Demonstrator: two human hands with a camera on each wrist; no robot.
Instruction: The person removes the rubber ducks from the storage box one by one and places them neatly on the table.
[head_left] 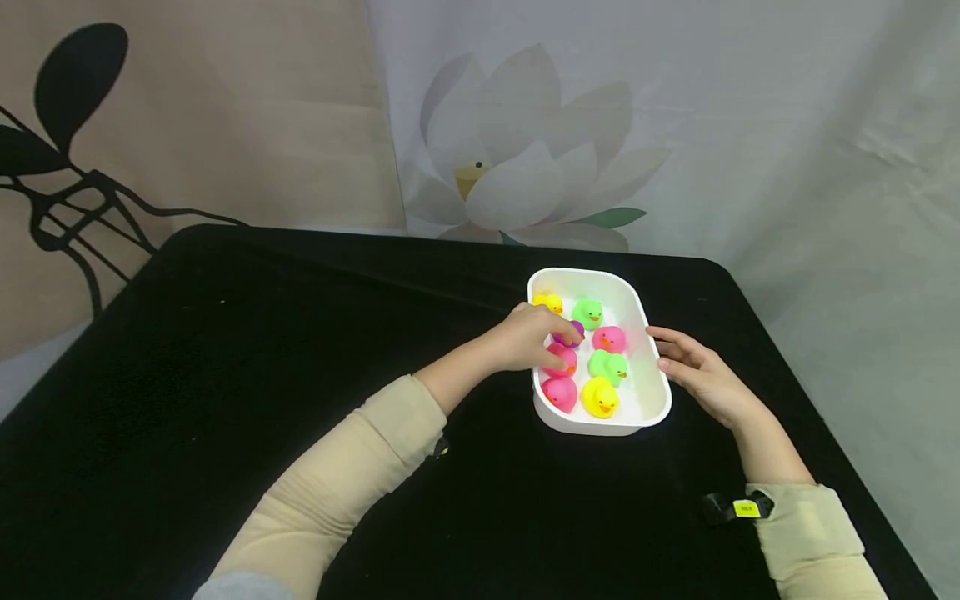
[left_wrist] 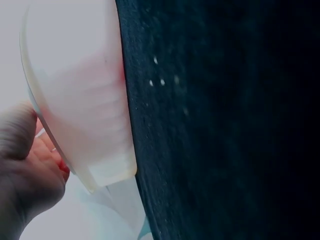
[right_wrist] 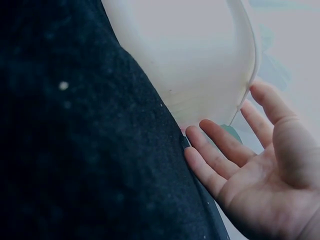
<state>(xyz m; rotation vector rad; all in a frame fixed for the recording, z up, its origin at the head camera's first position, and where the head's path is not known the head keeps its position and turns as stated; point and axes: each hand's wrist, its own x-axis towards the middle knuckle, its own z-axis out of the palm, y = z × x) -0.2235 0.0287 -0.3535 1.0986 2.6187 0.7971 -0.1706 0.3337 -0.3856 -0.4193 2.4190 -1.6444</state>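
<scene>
A white plastic tray (head_left: 648, 402) holds several small rubber ducks. My left hand (head_left: 528, 335) reaches over its left rim, fingers over a purple duck (head_left: 567, 335) and thumb over a pink duck (head_left: 562, 357), with a gap between thumb and fingers. In the left wrist view the thumb (left_wrist: 17, 130) is outside the rim, and the tray wall partly hides the fingers. On the other side, my right hand (head_left: 701, 377) has its fingertips at the tray's right rim. Its fingers (right_wrist: 215, 155) are spread and nearly straight beside the tray wall in the right wrist view.
Other ducks in the tray include a yellow one (head_left: 600, 397) in front, a green one (head_left: 588, 313) at the back and a pink one (head_left: 560, 393) at front left. Black cloth (head_left: 300, 333) covers the table, and a printed curtain (head_left: 750, 125) hangs behind it.
</scene>
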